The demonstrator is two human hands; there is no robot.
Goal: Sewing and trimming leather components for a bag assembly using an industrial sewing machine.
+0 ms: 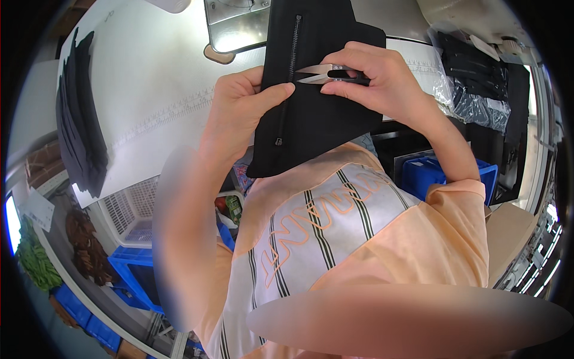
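Black fabric panel (341, 113), probably light, limp and best held beside its zip (293, 54), is over the worktop's (161, 78) near edge, left hand (242, 105) pinching it, right hand (382, 78) gripping snips (317, 78).

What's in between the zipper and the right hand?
In the head view, the spread silver blades of the small snips lie between the zipper and the right hand, with black fabric behind them.

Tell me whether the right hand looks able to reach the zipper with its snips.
Probably yes: the right hand holds the open snips just beside the zipper, with nothing visible between. The left hand, gripping the black fabric, is close to the tips, though.
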